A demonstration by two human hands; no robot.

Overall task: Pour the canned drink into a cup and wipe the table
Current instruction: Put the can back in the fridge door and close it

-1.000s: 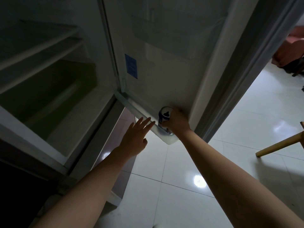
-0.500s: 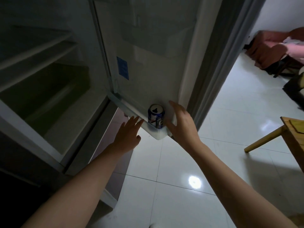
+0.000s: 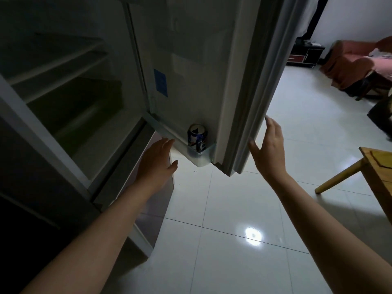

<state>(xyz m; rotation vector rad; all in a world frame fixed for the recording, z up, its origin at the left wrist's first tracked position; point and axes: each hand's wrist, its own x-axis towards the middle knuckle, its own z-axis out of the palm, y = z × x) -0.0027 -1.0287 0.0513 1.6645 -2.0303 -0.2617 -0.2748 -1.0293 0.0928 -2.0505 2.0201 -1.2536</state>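
Observation:
A blue and white drink can (image 3: 197,138) stands upright in the bottom shelf of the open fridge door (image 3: 201,77), its top opened. My left hand (image 3: 156,161) is spread flat just left of that door shelf, below its rim, holding nothing. My right hand (image 3: 268,148) is open beside the outer edge of the door, fingers apart, near the door seal; whether it touches the door I cannot tell. No cup or cloth is in view.
The fridge interior (image 3: 63,85) with bare shelves is at left. A wooden table corner and leg (image 3: 369,166) stand at right. A red sofa (image 3: 360,64) and a dark cabinet (image 3: 305,54) are at the far right. White glossy floor tiles lie below.
My right hand let go of the can, which stays in the door shelf, and moved right to the door's outer edge. The left hand stayed by the shelf.

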